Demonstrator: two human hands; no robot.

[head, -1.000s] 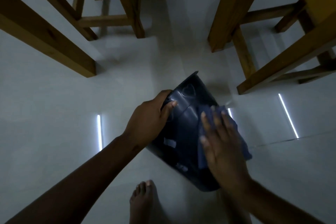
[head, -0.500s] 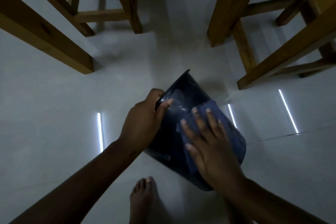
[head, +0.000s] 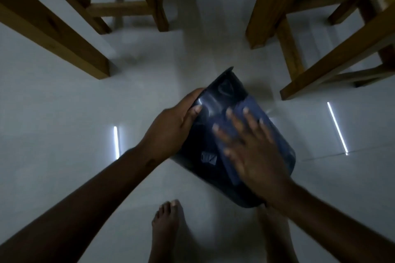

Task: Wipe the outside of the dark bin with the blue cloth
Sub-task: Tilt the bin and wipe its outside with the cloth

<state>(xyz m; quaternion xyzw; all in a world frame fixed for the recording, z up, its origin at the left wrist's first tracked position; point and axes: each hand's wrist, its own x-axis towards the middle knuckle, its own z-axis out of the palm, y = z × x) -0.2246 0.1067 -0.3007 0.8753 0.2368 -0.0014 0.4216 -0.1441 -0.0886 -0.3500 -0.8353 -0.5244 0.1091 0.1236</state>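
Observation:
The dark bin [head: 205, 134] is tilted above the pale floor at the centre of the head view, its wall facing me and a small label low on its side. My left hand [head: 171, 126] grips the bin's left edge, thumb on the wall. My right hand [head: 250, 147] lies flat with fingers spread, pressing the blue cloth [head: 250, 107] against the bin's wall. Most of the cloth is hidden under that hand; a fold shows above the fingertips. The hand is blurred.
Wooden furniture legs [head: 64, 34] stand at the upper left, and more wooden legs [head: 320, 70] at the upper right. My bare foot [head: 166, 226] rests on the tiled floor [head: 64, 134] below the bin. Bright reflected light strips mark the tiles on both sides.
My right hand has slid the cloth leftward and up across the bin's wall. My left hand keeps its grip, and the bin has tipped slightly.

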